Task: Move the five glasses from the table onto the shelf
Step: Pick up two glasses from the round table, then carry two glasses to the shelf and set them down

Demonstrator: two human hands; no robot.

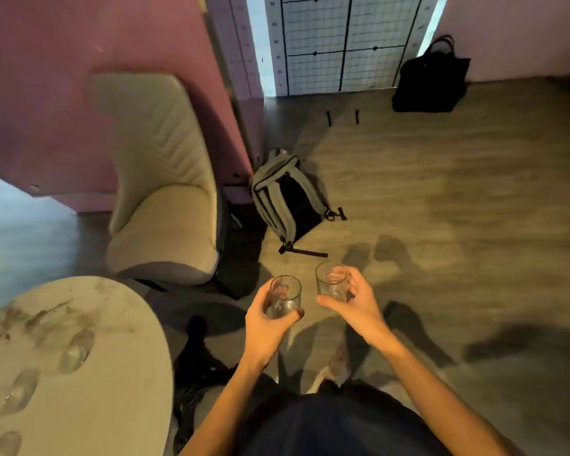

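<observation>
My left hand (267,327) grips a clear tumbler (285,296) upright over the floor. Beside it, my right hand (359,307) holds a second clear glass (331,280), also upright. Both glasses are out in front of my body, away from the table. On the round marble-look table (119,324) at the lower left stand three more clear glasses: one near the middle (76,352), one further down (20,391) and one at the bottom edge (5,444). No shelf is visible.
A beige upholstered chair (165,199) stands beyond the table. A grey backpack (287,202) lies on the wooden floor ahead. A black bag (430,82) leans on the far wall beside a gridded panel (339,44). A pink wall fills the upper left.
</observation>
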